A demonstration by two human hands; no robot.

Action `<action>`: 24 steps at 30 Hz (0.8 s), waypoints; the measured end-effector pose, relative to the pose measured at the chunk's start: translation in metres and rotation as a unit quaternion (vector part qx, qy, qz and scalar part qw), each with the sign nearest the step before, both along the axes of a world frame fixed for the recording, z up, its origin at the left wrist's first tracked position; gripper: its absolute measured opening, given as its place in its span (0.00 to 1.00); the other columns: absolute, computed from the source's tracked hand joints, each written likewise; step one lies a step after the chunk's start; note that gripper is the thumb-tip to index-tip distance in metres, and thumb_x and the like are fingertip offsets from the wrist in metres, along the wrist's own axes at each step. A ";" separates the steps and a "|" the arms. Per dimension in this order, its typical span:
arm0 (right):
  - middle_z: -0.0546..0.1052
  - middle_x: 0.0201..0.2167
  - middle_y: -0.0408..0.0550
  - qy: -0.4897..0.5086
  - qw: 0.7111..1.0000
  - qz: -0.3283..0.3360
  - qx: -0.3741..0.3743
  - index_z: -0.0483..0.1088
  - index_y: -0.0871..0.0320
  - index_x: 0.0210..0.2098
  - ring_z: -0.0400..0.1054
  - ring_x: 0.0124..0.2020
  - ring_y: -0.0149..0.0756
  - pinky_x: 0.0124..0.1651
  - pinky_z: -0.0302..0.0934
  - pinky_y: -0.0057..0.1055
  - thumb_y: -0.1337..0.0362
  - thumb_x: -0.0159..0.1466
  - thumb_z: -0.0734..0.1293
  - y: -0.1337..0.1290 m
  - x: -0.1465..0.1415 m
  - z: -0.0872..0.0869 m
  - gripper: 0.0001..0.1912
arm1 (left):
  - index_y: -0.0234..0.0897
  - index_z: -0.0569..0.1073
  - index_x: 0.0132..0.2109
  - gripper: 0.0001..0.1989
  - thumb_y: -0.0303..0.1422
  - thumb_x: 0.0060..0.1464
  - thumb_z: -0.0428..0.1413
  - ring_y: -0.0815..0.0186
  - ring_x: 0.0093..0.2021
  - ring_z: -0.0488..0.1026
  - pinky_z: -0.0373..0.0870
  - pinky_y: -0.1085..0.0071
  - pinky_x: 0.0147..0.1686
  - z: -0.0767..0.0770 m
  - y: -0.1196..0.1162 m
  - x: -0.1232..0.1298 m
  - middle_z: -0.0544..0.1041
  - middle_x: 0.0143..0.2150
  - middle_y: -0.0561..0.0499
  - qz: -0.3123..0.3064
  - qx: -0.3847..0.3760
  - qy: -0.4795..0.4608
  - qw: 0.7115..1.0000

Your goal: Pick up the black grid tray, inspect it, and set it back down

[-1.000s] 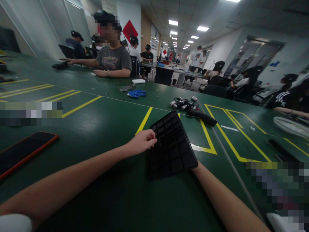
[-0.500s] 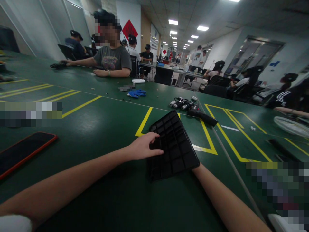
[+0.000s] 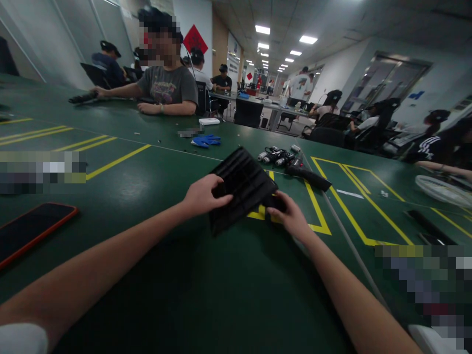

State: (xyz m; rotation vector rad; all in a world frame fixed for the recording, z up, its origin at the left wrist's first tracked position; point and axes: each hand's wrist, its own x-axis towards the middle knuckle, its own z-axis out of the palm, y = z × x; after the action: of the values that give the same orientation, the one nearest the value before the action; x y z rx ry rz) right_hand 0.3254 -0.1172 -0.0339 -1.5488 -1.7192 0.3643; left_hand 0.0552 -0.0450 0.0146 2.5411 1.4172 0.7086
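My left hand (image 3: 206,194) grips the left edge of a black tray divided into square compartments (image 3: 245,179), thumb on its face. The tray is tilted up above the green table (image 3: 177,305), and I see nothing in its compartments. Just right of the tray's lower right corner is my right hand (image 3: 293,216). Its fingers are curled around a dark piece (image 3: 273,201) that is too blurred to name. Yellow tape lines (image 3: 324,226) mark the tabletop beneath and beyond the tray.
Beyond the tray lie black cables with silver ends (image 3: 275,156), a long black object (image 3: 309,177) and a blue glove (image 3: 206,141). A phone in a red-orange case (image 3: 37,226) rests at left. Across the table sits a person in a grey shirt (image 3: 169,88); others sit farther back.
The tray has moved left and away from me, turning as it goes. My right hand, hidden behind it before, now shows at its right side. My left hand keeps its grip.
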 end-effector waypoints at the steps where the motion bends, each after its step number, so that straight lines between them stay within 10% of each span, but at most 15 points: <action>1: 0.70 0.47 0.52 -0.006 0.999 -0.032 -0.004 0.63 0.56 0.51 0.63 0.48 0.43 0.50 0.60 0.42 0.56 0.55 0.65 0.003 0.010 0.002 0.25 | 0.33 0.69 0.45 0.28 0.52 0.46 0.50 0.58 0.41 0.70 0.66 0.66 0.37 0.004 0.013 -0.007 0.72 0.43 0.43 0.059 -0.001 0.027 0.998; 6: 0.72 0.44 0.56 -0.130 0.975 -0.178 -0.018 0.67 0.61 0.46 0.61 0.48 0.50 0.50 0.56 0.46 0.57 0.54 0.64 0.017 0.056 -0.006 0.22 | 0.30 0.73 0.39 0.34 0.59 0.43 0.47 0.48 0.42 0.71 0.67 0.63 0.36 0.004 0.067 -0.041 0.74 0.41 0.36 0.243 -0.053 0.166 0.954; 14: 0.68 0.47 0.59 -0.222 0.954 -0.188 0.072 0.65 0.64 0.48 0.57 0.52 0.50 0.55 0.52 0.48 0.55 0.57 0.62 0.018 0.061 -0.022 0.24 | 0.26 0.72 0.46 0.30 0.51 0.52 0.46 0.48 0.45 0.70 0.67 0.59 0.40 0.005 0.071 -0.048 0.72 0.45 0.33 0.239 -0.011 0.135 0.961; 18: 0.66 0.49 0.61 -0.256 0.939 -0.196 0.122 0.62 0.66 0.50 0.52 0.55 0.52 0.57 0.51 0.51 0.58 0.58 0.61 0.005 0.047 -0.016 0.24 | 0.28 0.65 0.55 0.22 0.26 0.57 0.38 0.60 0.45 0.69 0.66 0.64 0.47 0.002 0.018 -0.028 0.72 0.46 0.40 0.116 0.036 0.009 0.993; 24: 0.65 0.53 0.57 -0.292 0.949 -0.053 0.103 0.61 0.60 0.53 0.53 0.58 0.50 0.59 0.50 0.55 0.62 0.61 0.58 -0.056 -0.024 -0.007 0.21 | 0.40 0.63 0.58 0.29 0.18 0.50 0.42 0.63 0.58 0.61 0.57 0.58 0.57 -0.037 -0.068 -0.012 0.66 0.58 0.48 -0.166 -0.039 0.033 0.985</action>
State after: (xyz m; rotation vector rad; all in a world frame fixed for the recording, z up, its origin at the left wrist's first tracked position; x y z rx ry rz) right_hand 0.3013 -0.1734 -0.0410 -1.6836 -2.0183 -0.3617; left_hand 0.0435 -0.1134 -0.0225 2.6646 0.9765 0.5069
